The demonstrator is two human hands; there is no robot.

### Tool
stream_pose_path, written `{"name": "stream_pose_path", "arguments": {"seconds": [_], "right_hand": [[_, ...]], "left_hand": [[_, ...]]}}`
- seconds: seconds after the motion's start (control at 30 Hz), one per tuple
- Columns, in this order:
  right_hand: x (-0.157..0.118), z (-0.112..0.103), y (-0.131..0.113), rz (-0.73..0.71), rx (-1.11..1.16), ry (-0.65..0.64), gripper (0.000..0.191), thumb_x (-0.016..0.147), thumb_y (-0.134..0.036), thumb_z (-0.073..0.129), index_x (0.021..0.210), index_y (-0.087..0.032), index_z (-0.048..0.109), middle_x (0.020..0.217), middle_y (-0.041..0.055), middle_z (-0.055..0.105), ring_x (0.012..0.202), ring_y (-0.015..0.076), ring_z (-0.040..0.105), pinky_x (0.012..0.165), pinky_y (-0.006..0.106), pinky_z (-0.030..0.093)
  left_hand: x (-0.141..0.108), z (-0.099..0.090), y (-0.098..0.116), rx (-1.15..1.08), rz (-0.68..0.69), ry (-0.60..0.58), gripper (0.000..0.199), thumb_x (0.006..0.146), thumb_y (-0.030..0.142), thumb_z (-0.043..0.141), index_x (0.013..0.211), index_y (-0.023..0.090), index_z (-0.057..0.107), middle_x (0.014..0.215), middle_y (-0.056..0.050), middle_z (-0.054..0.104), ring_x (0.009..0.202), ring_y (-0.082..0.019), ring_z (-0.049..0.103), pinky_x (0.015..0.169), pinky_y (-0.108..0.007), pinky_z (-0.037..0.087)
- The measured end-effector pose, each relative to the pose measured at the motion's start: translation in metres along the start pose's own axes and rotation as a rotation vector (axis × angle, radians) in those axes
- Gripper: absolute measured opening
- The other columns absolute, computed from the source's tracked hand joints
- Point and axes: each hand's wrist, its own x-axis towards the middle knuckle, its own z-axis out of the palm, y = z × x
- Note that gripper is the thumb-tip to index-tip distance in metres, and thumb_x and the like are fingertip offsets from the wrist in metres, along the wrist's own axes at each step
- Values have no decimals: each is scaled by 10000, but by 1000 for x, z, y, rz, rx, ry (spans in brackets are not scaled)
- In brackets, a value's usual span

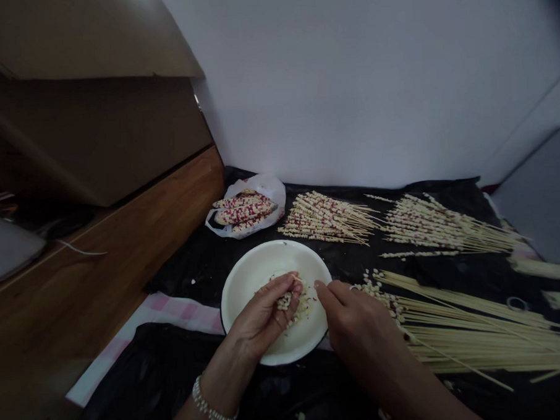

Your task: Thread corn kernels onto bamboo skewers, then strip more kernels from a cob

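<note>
Watching from the side of the room, I see a person's left hand [261, 316] cupped over a round white enamel plate [273, 260] with a dark rim, its fingers [283, 290] curled and pressed together on loose pale corn kernels [303, 308], which also lie scattered on the plate beneath. A white beaded bracelet [212, 405] circles that wrist. The right hand [364, 330] sits just beside the plate's right rim, its fingers [327, 291] drawn together, though I cannot tell whether they pinch anything. Right of the plate lies a bundle of bare pale wooden skewers [480, 331]. Beyond the plate are rows of kernel-studded skewers [327, 219] and red-and-white speckled corn cobs [245, 211] in a white plastic bag [227, 221], all on a black plastic sheet [194, 275].
</note>
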Motion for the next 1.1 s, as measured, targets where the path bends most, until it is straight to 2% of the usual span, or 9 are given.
{"name": "stream_pose_path", "arguments": {"seconds": [0.17, 0.33, 0.47, 0.6, 0.7, 0.83, 0.97, 1.1], "right_hand": [[-1, 2, -1, 46, 97, -126, 175, 787, -40, 491, 817, -171, 603, 715, 27, 581, 599, 168, 528, 549, 290, 313], [0, 0, 6, 74, 92, -111, 210, 802, -35, 472, 870, -184, 604, 712, 7, 561, 589, 155, 507, 546, 282, 296], [1, -1, 12, 97, 45, -78, 193, 817, -61, 452, 805, -189, 596, 697, 13, 560, 552, 156, 496, 519, 289, 268], [0, 1, 13, 80, 34, -58, 198, 803, -56, 450, 802, -190, 596, 692, 11, 563, 539, 157, 504, 509, 293, 258], [0, 2, 12, 73, 36, -58, 202, 811, -66, 448, 847, -183, 609, 696, 11, 567, 548, 157, 513, 517, 292, 271], [1, 3, 12, 67, 24, -58, 208, 816, -70, 445, 850, -183, 616, 686, 10, 563, 542, 156, 510, 517, 295, 271], [0, 4, 13, 57, 27, -57, 221, 818, -66, 430, 838, -179, 619, 676, 11, 559, 531, 148, 499, 517, 294, 270], [0, 4, 14, 54, 22, -47, 225, 816, -62, 432, 864, -172, 623, 680, 14, 561, 534, 151, 499, 514, 295, 267]], "left_hand": [[-4, 4, -5, 55, -47, -68, 83, 745, 27, 662, 794, 89, 688, 802, -70, 695, 730, -117, 670, 680, -167, 559], [1, 4, -3, -86, -51, -1, 117, 819, 79, 591, 917, 60, 653, 894, -104, 695, 830, -168, 681, 822, -284, 561], [3, -2, 7, -109, -70, -88, 330, 773, -40, 485, 1088, -7, 579, 1093, -201, 650, 1080, -267, 618, 956, -368, 496], [-1, -1, 12, -59, -65, -124, 553, 656, -164, 401, 1157, 21, 547, 1227, -203, 598, 1184, -257, 551, 1013, -349, 450], [-3, 2, 10, -9, -33, -105, 498, 683, -165, 446, 1110, 45, 591, 1204, -181, 625, 1181, -238, 556, 1012, -307, 450], [-1, 1, 7, 17, 22, -73, 388, 758, -80, 526, 1089, 94, 629, 1143, -139, 668, 1147, -216, 584, 978, -297, 482], [1, -1, 6, 34, 81, -65, 285, 804, 27, 582, 1074, 91, 646, 1126, -141, 676, 1118, -213, 603, 981, -307, 480], [3, 0, 5, 84, 85, -84, 245, 811, 70, 603, 1049, 85, 659, 1083, -145, 690, 1094, -217, 617, 975, -313, 484]]}}
